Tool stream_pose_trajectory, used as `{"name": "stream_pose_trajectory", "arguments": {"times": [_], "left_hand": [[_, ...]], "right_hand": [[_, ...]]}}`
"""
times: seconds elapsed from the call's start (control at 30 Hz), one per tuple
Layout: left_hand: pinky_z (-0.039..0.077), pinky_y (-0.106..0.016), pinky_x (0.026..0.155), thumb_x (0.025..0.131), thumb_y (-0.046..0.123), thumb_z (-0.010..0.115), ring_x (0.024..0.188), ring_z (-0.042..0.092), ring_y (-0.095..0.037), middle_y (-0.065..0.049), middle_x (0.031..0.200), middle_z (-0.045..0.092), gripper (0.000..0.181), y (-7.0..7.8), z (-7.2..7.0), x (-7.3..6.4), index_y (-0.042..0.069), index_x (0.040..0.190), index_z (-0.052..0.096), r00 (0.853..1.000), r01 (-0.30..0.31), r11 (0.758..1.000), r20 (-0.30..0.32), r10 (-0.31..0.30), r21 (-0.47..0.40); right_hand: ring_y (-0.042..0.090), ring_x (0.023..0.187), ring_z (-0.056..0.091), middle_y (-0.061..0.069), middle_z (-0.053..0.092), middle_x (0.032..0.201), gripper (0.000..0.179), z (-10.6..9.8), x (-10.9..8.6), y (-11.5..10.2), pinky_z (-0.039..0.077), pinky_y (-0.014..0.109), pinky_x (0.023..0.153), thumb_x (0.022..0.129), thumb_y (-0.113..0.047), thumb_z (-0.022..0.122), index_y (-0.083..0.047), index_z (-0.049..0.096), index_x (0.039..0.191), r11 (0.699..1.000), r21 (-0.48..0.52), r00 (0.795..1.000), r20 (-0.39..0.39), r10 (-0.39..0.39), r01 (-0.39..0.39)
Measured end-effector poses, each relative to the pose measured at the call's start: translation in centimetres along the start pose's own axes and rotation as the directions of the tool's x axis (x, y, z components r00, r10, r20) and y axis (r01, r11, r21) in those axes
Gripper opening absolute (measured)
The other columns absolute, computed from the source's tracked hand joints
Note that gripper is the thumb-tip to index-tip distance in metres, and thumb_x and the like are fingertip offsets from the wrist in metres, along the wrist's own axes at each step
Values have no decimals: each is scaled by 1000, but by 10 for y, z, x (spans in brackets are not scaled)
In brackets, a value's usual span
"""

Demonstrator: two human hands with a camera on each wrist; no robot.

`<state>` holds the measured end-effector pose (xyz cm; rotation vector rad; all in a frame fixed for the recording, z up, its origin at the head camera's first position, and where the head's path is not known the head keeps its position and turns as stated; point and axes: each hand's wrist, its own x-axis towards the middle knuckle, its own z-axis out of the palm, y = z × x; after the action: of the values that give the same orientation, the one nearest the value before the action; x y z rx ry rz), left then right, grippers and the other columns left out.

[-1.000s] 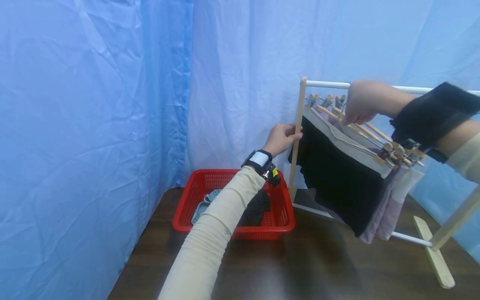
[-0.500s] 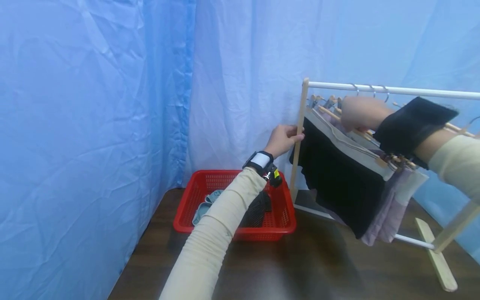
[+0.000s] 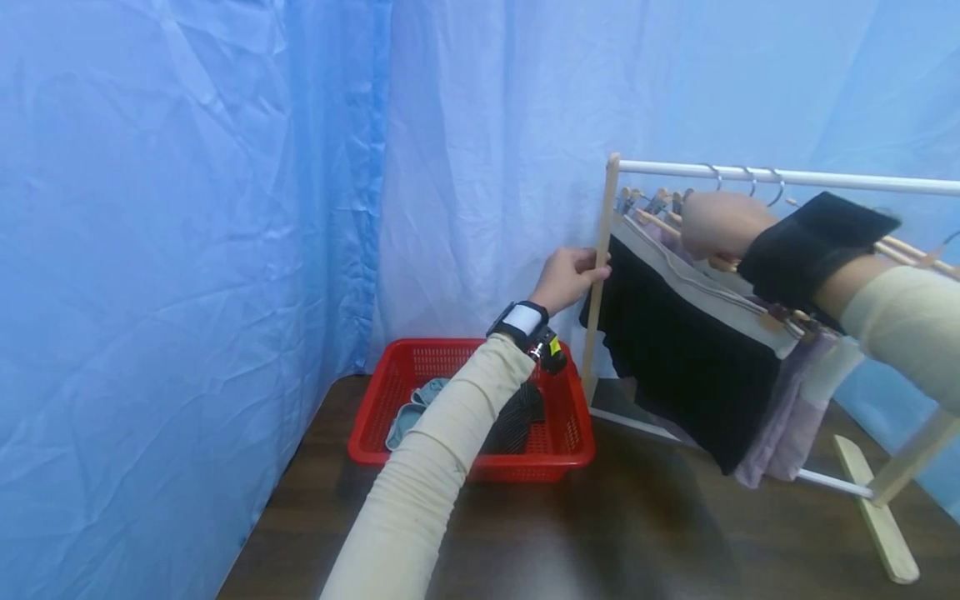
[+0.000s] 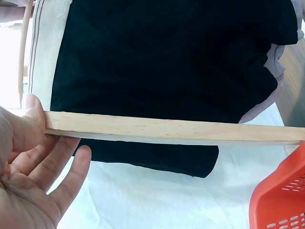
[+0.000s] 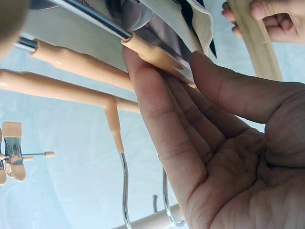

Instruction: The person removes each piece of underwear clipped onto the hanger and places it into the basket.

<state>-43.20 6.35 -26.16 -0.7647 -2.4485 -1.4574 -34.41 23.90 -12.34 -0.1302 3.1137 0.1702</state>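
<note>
My left hand (image 3: 567,279) pinches the wooden upright (image 4: 181,129) of a small clothes rack between thumb and fingers. Over at the hangers under the rail, my right hand (image 5: 209,138) has its thumb and fingertips round the bar of a wooden clip hanger (image 5: 152,55). In the head view that hand (image 3: 723,225) is seen from the back, its fingertips largely hidden. Black shorts (image 3: 682,350) with a pale waistband (image 3: 697,283) hang foremost, held by clips. Behind them hang lilac-and-white garments (image 3: 802,425).
A red basket (image 3: 367,417) on the dark wooden table (image 3: 555,542) holds a light blue garment (image 3: 405,421) and a dark striped one (image 3: 513,425). The white rail (image 3: 847,180) carries several hangers. A wooden foot (image 3: 877,512) supports the rack's right side; blue curtains hang behind.
My right hand has come down from the rail to the hanger bars, uncovering the hooks. The black shorts have shifted slightly right. My left hand keeps its hold on the upright.
</note>
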Motion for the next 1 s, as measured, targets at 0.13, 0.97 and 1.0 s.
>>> {"name": "stream_pose_trajectory", "arguments": {"times": [0.13, 0.97, 1.0], "left_hand": [[54, -33, 104, 99, 17, 66, 127, 64, -22, -9, 137, 67, 35, 0, 0, 0, 9, 134, 65, 1000, -6, 1000, -4, 6, 0], [53, -31, 104, 99, 18, 67, 128, 64, -20, -6, 140, 65, 37, -1, 1, 2, 12, 135, 64, 1000, 21, 1000, -8, -21, 16], [53, -32, 104, 99, 17, 67, 128, 64, -21, -7, 140, 65, 37, -1, 1, 2, 11, 135, 64, 1000, 17, 1000, -8, -17, 17]], "right_hand": [[20, 54, 53, 10, 53, 64, 21, 3, -1, 2, 48, 30, 54, 96, -4, 51, 5, 63, 81, 1000, 24, 999, -32, -13, 14], [24, 55, 55, 10, 57, 61, 16, 17, 5, 14, 43, 32, 50, 89, -4, 51, 0, 59, 75, 987, 135, 975, -216, -62, 92], [23, 54, 54, 9, 56, 60, 16, 15, 5, 14, 42, 32, 50, 88, -4, 51, -1, 59, 74, 987, 130, 975, -215, -64, 93]]}}
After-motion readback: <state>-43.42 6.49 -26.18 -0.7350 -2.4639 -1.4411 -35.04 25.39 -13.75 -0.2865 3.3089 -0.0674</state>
